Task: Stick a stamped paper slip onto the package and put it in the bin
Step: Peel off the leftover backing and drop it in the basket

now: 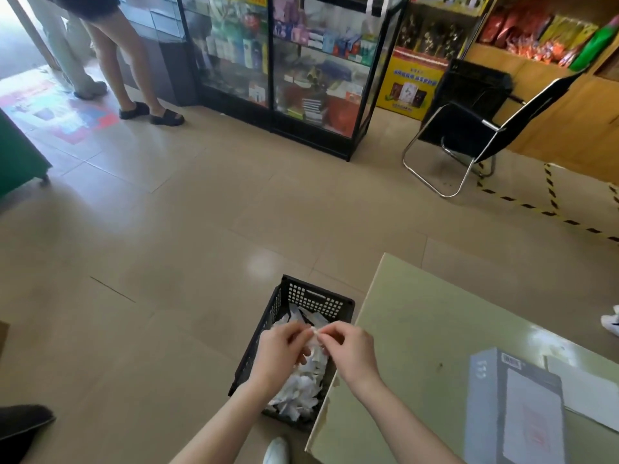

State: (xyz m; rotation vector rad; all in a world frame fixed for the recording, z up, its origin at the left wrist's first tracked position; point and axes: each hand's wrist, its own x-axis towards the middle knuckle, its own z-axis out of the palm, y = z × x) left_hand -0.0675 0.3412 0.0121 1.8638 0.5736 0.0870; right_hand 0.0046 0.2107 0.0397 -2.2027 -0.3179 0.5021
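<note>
Left hand (283, 346) and right hand (348, 346) fingers pinch small paper slip (315, 331) above black bin (284, 316).

Both bare forearms reach forward and slightly inward, bringing the hands close together. The left hand (280, 346) and right hand (348, 348) face each other, fingers curled, thumb and forefinger tips pinched and nearly meeting at one point.
</note>
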